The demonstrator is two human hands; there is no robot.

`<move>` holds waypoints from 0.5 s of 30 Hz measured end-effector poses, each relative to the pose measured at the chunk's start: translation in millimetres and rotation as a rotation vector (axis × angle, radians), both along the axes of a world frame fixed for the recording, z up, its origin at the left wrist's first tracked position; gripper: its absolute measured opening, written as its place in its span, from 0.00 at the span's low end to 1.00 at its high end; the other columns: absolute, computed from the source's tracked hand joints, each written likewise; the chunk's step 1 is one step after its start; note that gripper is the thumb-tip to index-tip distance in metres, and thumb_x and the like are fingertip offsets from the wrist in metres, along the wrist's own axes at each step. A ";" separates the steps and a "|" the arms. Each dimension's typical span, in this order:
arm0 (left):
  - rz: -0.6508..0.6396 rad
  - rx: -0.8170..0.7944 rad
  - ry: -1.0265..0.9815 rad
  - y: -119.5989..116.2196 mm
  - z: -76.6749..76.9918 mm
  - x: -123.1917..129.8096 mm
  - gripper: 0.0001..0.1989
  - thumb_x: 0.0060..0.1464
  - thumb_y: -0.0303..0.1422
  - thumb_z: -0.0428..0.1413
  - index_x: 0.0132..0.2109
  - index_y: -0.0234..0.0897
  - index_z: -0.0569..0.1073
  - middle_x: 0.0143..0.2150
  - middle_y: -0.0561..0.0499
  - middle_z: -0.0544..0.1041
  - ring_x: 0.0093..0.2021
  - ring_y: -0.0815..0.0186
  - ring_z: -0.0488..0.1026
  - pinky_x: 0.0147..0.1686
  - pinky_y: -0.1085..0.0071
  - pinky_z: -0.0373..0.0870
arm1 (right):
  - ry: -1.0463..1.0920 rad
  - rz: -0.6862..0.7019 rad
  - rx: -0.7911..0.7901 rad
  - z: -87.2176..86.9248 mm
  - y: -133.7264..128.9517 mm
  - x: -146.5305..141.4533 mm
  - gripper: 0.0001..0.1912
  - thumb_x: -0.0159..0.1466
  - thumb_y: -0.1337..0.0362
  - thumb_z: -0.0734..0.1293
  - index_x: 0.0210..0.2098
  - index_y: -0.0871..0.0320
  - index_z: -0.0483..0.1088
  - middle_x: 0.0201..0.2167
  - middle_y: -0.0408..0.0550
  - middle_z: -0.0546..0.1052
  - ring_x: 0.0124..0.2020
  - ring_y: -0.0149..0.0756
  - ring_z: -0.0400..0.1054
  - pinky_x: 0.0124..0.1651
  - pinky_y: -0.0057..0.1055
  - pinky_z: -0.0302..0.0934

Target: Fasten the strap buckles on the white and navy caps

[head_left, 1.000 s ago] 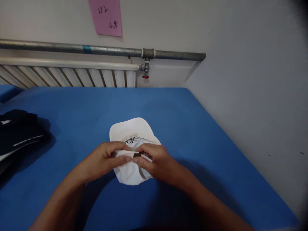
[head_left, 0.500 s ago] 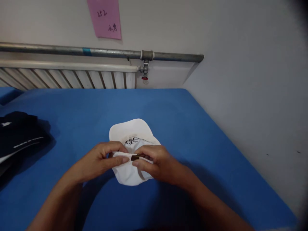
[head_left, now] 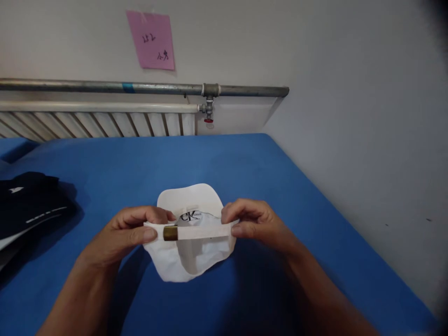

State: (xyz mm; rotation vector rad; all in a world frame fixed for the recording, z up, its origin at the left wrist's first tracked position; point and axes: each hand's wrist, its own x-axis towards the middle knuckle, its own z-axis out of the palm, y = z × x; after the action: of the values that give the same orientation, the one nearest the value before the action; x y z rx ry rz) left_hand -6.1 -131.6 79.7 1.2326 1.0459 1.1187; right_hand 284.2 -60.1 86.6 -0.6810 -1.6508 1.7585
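Observation:
Between my hands is a white baseball cap (head_left: 168, 266), its brim (head_left: 191, 193) pointing away from me and black letters showing on the crown. Across the near side, its white back strap (head_left: 203, 232) is stretched straight, with a brass-coloured buckle (head_left: 171, 233) toward the left end. My left hand (head_left: 128, 231) pinches the cap's edge just left of the buckle, thumb in front. At the strap's right end, my right hand (head_left: 257, 224) pinches the other edge between thumb and fingers. The fingertips behind the fabric are partly hidden.
A blue padded surface (head_left: 227, 158) lies under the cap. Dark folded clothing (head_left: 33, 200) with white marks is at the left. Behind stand a white radiator (head_left: 105, 123), a metal pipe (head_left: 245, 90) and a red-handled valve (head_left: 209, 121). A pink note (head_left: 152, 42) hangs on the wall.
My hands have moved apart, the left one leftward and the right one rightward. The strap, earlier mostly covered by fingers, is now pulled straight, and the buckle faces me. The view has tilted up slightly.

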 end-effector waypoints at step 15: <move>0.295 0.100 -0.501 -11.8 11.4 0.5 0.26 0.39 0.48 0.67 0.20 0.40 0.58 0.15 0.58 0.56 0.19 0.70 0.57 0.27 0.70 0.69 | -0.327 0.059 0.656 -31.5 11.5 -17.6 0.11 0.60 0.69 0.66 0.41 0.55 0.76 0.49 0.51 0.77 0.54 0.43 0.67 0.60 0.48 0.51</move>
State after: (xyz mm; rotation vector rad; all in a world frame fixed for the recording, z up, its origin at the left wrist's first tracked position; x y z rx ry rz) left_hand -5.6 -143.4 91.1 0.8192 0.8046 1.6231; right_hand 266.7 -48.6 55.2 -0.6230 -2.3218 1.0569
